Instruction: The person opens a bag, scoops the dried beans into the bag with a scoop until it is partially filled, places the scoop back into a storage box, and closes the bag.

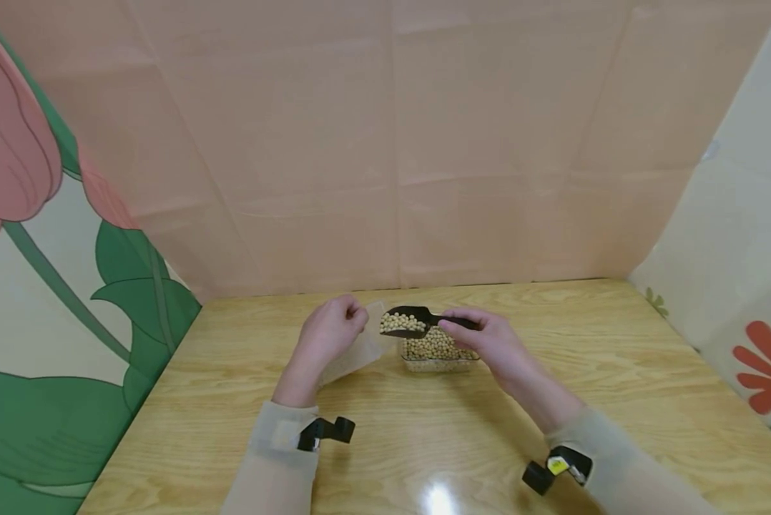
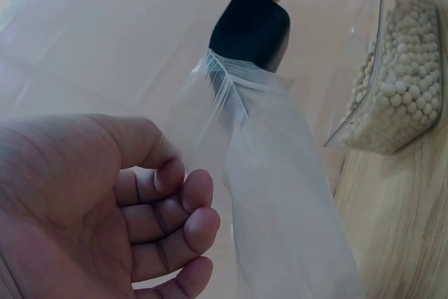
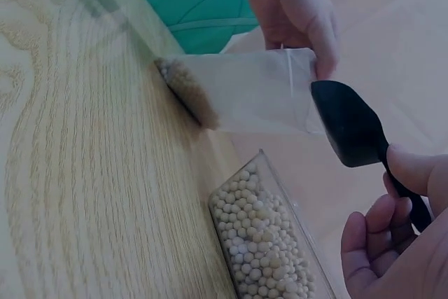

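Observation:
My right hand (image 1: pixel 493 342) grips the handle of a black scoop (image 1: pixel 432 319), which carries a heap of pale round beans (image 1: pixel 401 322). The fingers of my left hand (image 1: pixel 324 332) are curled, with thumb and fingertips pinching the top edge of a translucent plastic bag (image 1: pixel 357 356). In the left wrist view, the front of the scoop (image 2: pixel 250 29) overlaps the bag's mouth. The right wrist view shows the bag (image 3: pixel 255 92) standing on the table with some beans (image 3: pixel 189 96) at its bottom. Below the scoop is a clear container (image 1: pixel 440 366) full of the same beans.
The wood-grain table (image 1: pixel 385 443) ends at a pinkish sheet (image 1: pixel 398 143) hanging behind it. A flower-patterned wall (image 1: pixel 31 286) stands on the left and a pale wall (image 1: pixel 733 250) on the right. Each sleeve carries a small black wrist camera.

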### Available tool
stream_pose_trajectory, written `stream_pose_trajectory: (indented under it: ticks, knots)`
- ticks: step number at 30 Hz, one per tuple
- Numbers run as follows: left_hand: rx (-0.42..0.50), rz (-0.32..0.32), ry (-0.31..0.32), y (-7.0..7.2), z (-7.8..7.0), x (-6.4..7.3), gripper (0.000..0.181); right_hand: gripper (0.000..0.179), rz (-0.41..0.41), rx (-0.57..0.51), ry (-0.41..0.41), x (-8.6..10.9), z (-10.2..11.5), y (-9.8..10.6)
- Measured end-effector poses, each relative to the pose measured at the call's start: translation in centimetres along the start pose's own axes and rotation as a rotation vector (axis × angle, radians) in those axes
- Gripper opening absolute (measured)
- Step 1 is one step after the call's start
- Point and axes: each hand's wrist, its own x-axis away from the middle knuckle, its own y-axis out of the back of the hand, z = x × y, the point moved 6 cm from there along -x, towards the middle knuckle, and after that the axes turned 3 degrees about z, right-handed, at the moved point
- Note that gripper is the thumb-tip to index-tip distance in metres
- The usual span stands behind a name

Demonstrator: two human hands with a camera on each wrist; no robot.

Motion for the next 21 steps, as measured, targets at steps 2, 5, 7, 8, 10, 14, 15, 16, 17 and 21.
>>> stream_pose_trajectory:
  ticks: [2, 5, 7, 8, 10, 14, 15, 16, 17, 21]
  knots:
    - [0.0, 0.001, -0.001, 0.0, 0.0, 0.0, 0.02, 0.049, -0.001, 0.026, 0.004, 0.0, 0.1, -0.2]
    - [0.004, 0.005, -0.001, 0.1, -0.1, 0.0, 0.021, 0.047, -0.009, 0.064, 0.01, -0.1, 0.4, -0.4]
    - [0.008, 0.007, 0.001, 0.1, -0.1, 0.1, 0.021, 0.046, -0.015, 0.099, 0.018, -0.2, 0.7, -0.5]
    - [0.008, 0.007, 0.001, 0.1, -0.1, 0.1, 0.021, 0.046, -0.019, 0.122, 0.019, -0.2, 0.8, -0.6]
    - [0.012, 0.006, 0.001, 0.1, -0.1, 0.1, 0.022, 0.045, -0.025, 0.168, 0.026, -0.3, 1.1, -0.7]
    - [0.011, 0.003, -0.003, 0.2, -0.1, 0.1, 0.022, 0.043, -0.031, 0.246, 0.04, -0.2, 1.9, -0.8]
    - [0.011, 0.002, -0.002, 0.2, -0.1, 0.1, 0.022, 0.042, -0.03, 0.258, 0.046, -0.2, 2.1, -0.9]
    - [0.009, 0.001, -0.002, 0.2, 0.0, 0.1, 0.022, 0.041, -0.03, 0.273, 0.053, -0.2, 2.2, -0.9]
    - [0.007, 0.0, -0.001, 0.2, 0.0, 0.1, 0.021, 0.041, -0.03, 0.288, 0.062, -0.2, 2.4, -1.0]
    - [0.003, -0.007, -0.004, 0.3, 0.0, 0.1, 0.019, 0.036, -0.027, 0.35, 0.109, -0.3, 2.9, -1.1]
